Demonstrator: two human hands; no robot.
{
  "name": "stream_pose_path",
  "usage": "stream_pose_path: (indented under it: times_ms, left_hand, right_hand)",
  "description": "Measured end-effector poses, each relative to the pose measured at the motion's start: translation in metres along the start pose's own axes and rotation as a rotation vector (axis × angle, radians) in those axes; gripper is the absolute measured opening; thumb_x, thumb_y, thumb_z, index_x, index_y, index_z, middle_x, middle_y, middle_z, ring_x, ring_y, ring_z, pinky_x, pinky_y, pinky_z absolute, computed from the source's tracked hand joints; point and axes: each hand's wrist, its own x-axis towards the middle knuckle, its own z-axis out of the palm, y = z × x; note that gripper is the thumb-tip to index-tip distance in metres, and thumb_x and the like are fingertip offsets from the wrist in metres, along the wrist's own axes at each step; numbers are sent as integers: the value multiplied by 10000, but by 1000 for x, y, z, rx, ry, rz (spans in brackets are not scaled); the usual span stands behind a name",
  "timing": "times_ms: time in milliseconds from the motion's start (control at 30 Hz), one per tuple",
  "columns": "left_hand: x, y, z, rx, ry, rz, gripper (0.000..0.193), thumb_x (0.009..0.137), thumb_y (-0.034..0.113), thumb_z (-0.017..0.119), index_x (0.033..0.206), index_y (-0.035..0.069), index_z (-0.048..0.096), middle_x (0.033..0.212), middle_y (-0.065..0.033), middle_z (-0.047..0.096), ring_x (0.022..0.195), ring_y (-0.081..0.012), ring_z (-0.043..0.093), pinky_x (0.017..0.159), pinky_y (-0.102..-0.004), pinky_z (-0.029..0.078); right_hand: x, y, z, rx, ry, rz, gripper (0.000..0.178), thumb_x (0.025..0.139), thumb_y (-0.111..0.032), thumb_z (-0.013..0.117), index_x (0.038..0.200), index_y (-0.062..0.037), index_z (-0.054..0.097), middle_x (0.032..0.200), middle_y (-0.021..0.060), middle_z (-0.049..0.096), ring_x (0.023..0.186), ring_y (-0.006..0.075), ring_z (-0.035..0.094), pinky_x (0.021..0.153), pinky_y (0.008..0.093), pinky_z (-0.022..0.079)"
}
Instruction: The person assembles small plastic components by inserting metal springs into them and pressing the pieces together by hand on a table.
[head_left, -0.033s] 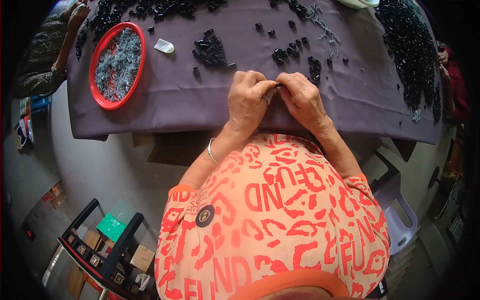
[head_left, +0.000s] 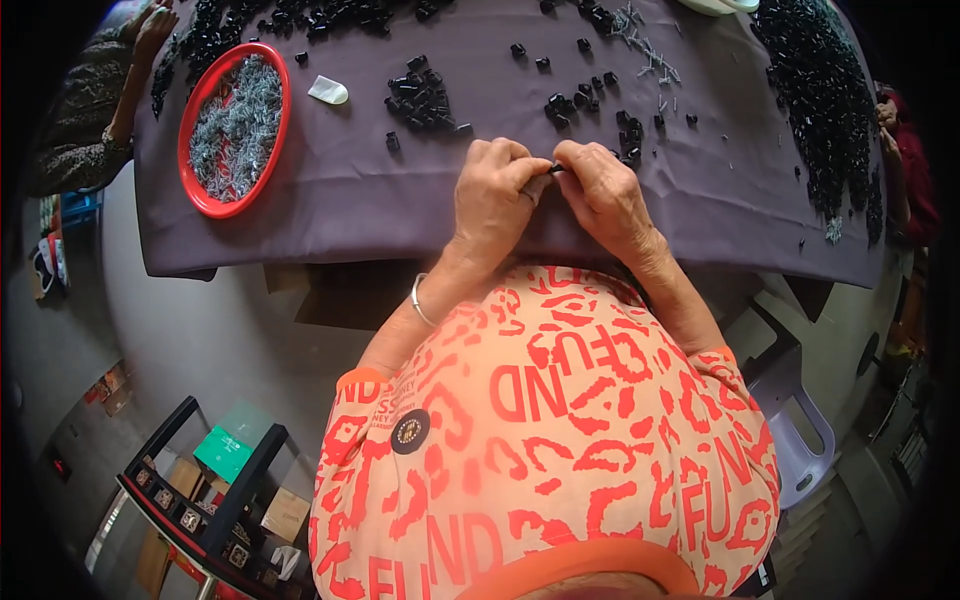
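My left hand (head_left: pixel 496 198) and my right hand (head_left: pixel 606 196) meet over the near part of the cloth-covered table. Between their pinched fingertips is a small black plastic piece (head_left: pixel 557 169), mostly hidden by the fingers. Both hands are closed on it. Just beyond my right hand lie several loose black pieces (head_left: pixel 629 138). A heap of similar black pieces (head_left: pixel 420 100) sits past my left hand. Farther left, an oval red tray (head_left: pixel 284 130) holds many thin, clear or greyish small parts (head_left: pixel 235 125).
A small white piece (head_left: pixel 328 91) lies beside the tray. Large black piles (head_left: pixel 815 110) cover the table's right side and far edge. Thin pins (head_left: pixel 655 62) are scattered at the back. Other people's arms (head_left: pixel 125 95) show at the left and right. A grey plastic chair (head_left: pixel 805 450) stands at right.
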Motion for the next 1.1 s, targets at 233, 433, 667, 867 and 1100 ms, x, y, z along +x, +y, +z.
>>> stream_pose_path:
  times_ms: [233, 433, 667, 867, 1100]
  left_hand:
    - [16, 7, -23, -809, -422, -781, 221, 842, 123, 626, 1002, -29, 618, 802, -72, 662, 604, -94, 629, 438, -217, 446]
    - [23, 3, -22, -913, -477, -911, 254, 810, 148, 668, 998, -17, 622, 827, -81, 663, 595, -111, 631, 446, -190, 464]
    - [17, 2, -17, -1059, -400, -878, 185, 776, -9, 610, 960, -22, 610, 772, -60, 648, 584, -100, 615, 447, -195, 463]
    - [13, 2, -17, -948, -359, -734, 132, 745, 14, 559, 859, -35, 605, 721, -27, 605, 585, -96, 556, 488, -224, 453]
    - [9, -3, -10, -661, -367, -495, 203, 781, 88, 584, 928, -50, 610, 780, -70, 649, 640, -115, 609, 521, -251, 480]
  right_hand:
    - [-1, 1, 4, -46, -79, 13, 373, 733, 62, 641, 1059, -16, 479, 819, 135, 567, 741, 297, 599, 644, 365, 486]
    - [-7, 0, -2, 73, -100, 56, 409, 731, 80, 631, 1106, -10, 494, 915, 139, 595, 800, 284, 625, 680, 346, 512]
    - [13, -16, -3, 334, -86, 63, 399, 795, -126, 650, 1164, -26, 535, 1099, 139, 583, 1045, 277, 567, 902, 361, 438]
    - [11, -10, 27, 332, -180, 130, 556, 925, -480, 414, 1296, -70, 467, 1312, 126, 505, 1257, 308, 437, 1037, 388, 341]
    - [10, -6, 25, 481, -59, 65, 410, 789, -181, 623, 1167, -38, 555, 1215, 121, 560, 1149, 321, 511, 972, 397, 402]
